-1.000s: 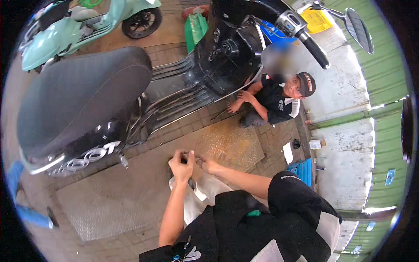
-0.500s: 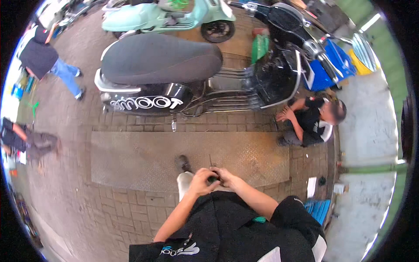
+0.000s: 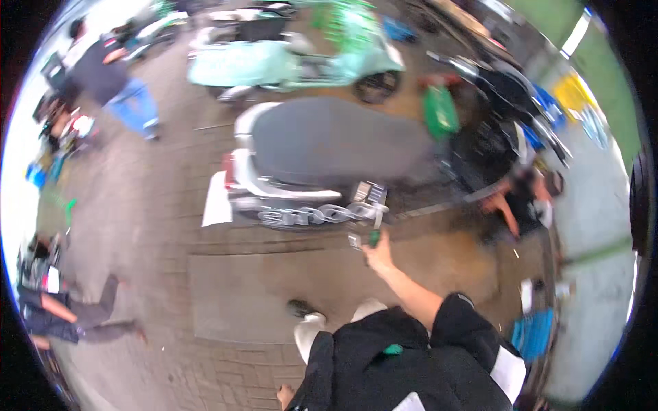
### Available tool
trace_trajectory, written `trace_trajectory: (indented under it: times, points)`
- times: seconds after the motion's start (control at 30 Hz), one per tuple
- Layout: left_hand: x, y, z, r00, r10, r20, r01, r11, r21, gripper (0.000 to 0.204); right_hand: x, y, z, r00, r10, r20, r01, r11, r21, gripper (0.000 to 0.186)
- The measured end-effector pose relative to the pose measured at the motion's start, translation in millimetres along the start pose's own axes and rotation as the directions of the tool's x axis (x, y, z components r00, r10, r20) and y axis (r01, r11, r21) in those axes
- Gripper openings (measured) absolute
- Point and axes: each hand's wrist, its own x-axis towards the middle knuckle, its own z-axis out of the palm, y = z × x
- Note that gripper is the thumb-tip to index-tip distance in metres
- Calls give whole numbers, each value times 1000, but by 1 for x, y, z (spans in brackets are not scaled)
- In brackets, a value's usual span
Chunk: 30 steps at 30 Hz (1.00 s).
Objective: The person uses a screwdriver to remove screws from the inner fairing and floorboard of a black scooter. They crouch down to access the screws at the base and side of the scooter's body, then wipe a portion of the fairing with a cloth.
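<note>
My right hand (image 3: 378,253) is stretched out toward the side of the black scooter (image 3: 243,205). Its fingers are closed round the green handle of a screwdriver (image 3: 374,237). The light shaft points at the side panel below the dark seat (image 3: 329,140); blur hides whether the tip touches it. My left hand (image 3: 284,395) hangs low by the dark shirt, partly hidden and small, so its fingers cannot be made out.
A mint-green scooter (image 3: 253,67) stands behind the black one. Beside the black scooter's front end, a person (image 3: 531,205) crouches. Two other people (image 3: 103,68) are off to the left. A metal plate (image 3: 240,294) lies underfoot; a blue crate (image 3: 533,334) sits at the right.
My hands, together before my body earlier, have parted. The right has reached forward to the scooter with the screwdriver; the left has dropped low. The view has shifted, and the scooter appears lower and farther right.
</note>
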Motion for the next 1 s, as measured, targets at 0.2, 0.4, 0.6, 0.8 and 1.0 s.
trace_trajectory:
  times: [0.2, 0.4, 0.6, 0.8, 1.0]
  points:
    - [-21, 176, -5, 669, 309, -676, -240, 951, 197, 20, 88, -104, 182, 925, -221, -309, 247, 968, 47, 77]
    - [33, 398, 94, 795, 433, -426, -321, 895, 310, 26, 163, -214, 283, 704, -516, -487, 495, 849, -184, 67]
    - [122, 628, 90, 853, 379, -358, -188, 864, 467, 20, 220, -205, 327, 575, -408, -710, 224, 912, -343, 55]
    - [182, 882, 144, 848, 518, -113, -292, 634, 716, 19, 227, -219, 350, 437, -329, -837, -79, 913, -400, 56]
    - [274, 1054, 232, 879, 477, -25, -247, 498, 831, 22, 243, -225, 360, 344, -263, -901, -291, 883, -369, 60]
